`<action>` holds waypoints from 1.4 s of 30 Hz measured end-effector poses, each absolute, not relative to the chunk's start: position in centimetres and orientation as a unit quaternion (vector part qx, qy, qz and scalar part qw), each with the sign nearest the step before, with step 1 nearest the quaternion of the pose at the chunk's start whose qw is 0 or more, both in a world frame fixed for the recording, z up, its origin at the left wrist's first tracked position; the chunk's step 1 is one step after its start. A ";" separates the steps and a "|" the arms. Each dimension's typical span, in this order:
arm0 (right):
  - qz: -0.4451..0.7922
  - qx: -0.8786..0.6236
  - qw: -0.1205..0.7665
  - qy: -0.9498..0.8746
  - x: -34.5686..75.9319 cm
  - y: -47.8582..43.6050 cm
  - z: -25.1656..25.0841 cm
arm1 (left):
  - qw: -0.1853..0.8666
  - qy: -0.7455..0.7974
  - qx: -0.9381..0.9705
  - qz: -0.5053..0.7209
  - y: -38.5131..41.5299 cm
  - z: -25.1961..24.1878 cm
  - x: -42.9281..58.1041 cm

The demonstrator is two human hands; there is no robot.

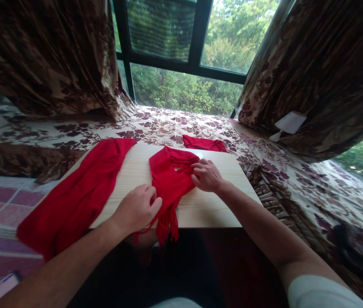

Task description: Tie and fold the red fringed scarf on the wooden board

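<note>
A red scarf [169,179] with a fringed end lies looped on the pale wooden table [213,209]; its fringe hangs past the table's front edge. My left hand [138,207] has its fingers curled on the scarf's left edge, near the fringe. On the opposite side, my right hand [207,175] pinches the scarf's right edge, where the loop comes round. Left of my left hand, a larger red cloth [81,196] is draped over the table's left end and hangs off it.
Behind the table, another folded red cloth [204,143] rests on the flower-patterned cover [168,117] below the window. A small white lamp [290,123] stands at the right by the curtain [312,64]. A phone-like object [0,291] shows at the lower left.
</note>
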State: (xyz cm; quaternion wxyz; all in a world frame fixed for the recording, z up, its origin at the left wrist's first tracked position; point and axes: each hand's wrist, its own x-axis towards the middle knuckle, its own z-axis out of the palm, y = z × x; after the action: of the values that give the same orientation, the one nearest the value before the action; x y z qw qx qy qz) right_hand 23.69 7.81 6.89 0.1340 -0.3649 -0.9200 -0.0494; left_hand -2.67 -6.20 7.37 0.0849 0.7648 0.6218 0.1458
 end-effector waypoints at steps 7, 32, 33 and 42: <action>0.020 -0.318 0.078 -0.945 22.0 6.2 3.5 | 0.171 0.681 0.699 0.135 -4.4 5.5 -3.8; 0.583 -0.418 0.454 -0.529 21.9 10.9 7.9 | 0.185 0.550 0.787 0.208 6.4 8.2 -1.4; 0.571 -0.427 0.457 -0.532 21.9 11.0 7.6 | 0.188 0.526 0.811 0.174 6.7 7.9 -1.1; 0.404 -0.499 0.295 -0.708 20.5 10.4 5.1 | 0.116 0.437 0.890 -0.063 8.6 8.7 1.6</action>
State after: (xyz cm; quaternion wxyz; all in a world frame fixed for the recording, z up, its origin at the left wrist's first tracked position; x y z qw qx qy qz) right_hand 20.48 10.38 5.08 0.2946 -0.4990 -0.7075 0.4044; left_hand 1.57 8.62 8.70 0.1160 0.8896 0.4374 -0.0627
